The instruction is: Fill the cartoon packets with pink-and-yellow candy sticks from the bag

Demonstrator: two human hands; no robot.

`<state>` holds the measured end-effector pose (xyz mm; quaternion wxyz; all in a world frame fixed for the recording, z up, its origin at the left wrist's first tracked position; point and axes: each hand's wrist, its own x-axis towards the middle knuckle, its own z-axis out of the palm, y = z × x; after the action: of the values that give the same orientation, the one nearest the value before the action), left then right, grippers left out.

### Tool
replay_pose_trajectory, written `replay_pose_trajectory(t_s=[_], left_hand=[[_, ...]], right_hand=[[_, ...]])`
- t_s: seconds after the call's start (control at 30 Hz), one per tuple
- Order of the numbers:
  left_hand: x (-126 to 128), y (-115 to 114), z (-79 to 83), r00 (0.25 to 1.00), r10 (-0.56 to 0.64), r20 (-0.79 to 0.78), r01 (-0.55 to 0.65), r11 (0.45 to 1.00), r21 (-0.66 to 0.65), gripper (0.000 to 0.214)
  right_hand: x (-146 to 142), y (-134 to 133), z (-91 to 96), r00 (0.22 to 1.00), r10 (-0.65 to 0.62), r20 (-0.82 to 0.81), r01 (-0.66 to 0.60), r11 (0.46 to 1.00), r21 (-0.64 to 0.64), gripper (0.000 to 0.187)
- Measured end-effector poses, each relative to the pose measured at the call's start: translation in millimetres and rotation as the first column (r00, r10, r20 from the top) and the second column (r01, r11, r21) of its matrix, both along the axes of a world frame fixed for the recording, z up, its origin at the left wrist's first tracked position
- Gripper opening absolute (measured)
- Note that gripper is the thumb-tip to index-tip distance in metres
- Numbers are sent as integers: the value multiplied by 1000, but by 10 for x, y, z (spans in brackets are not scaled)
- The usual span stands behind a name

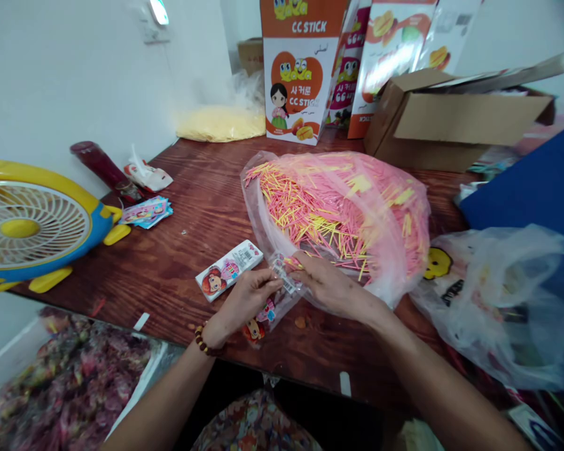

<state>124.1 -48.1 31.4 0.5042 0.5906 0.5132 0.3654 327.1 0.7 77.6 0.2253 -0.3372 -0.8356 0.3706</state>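
- My left hand (244, 297) is closed on a small packet (284, 280), a clear sleeve with a cartoon print. It sits at the near edge of the bag of sticks (343, 213).
- My right hand (331, 285) pinches the packet's top end, fingers curled, resting against the near side of the bag of sticks.
- A few pink sticks seem to lie at the packet's mouth. My fingers cover that spot, so I can't tell whether any are inside.
- Done so far, as I judge it: one flat printed packet (229, 269) lies on the table (188, 207) just left of the bag of sticks, apart from my hands. It looks finished.
- A small pile of flat packets (146, 212) lies well left of the bag of sticks, by the yellow fan (28, 225). They look empty.
- Left to do: most of it, I'd say. The bag of sticks is heaped full of pink and yellow sticks.
- Behind the bag of sticks stand a CC Stick carton (297, 69) and an open cardboard box (451, 119).
- A crumpled clear bag (507, 294) lies to its right.
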Motion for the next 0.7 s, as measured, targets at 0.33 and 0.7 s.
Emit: replay_pose_trajectory(t_s=[0.33, 0.7], left_hand=[[69, -76, -13, 998, 54, -12, -50, 968, 246, 33], [148, -93, 3, 990, 95, 103, -112, 978, 175, 31]], right_hand=[[-251, -147, 29, 430, -498, -753, 116, 858, -500, 10], [-439, -278, -182, 414, -531, -739, 101, 834, -542, 10]])
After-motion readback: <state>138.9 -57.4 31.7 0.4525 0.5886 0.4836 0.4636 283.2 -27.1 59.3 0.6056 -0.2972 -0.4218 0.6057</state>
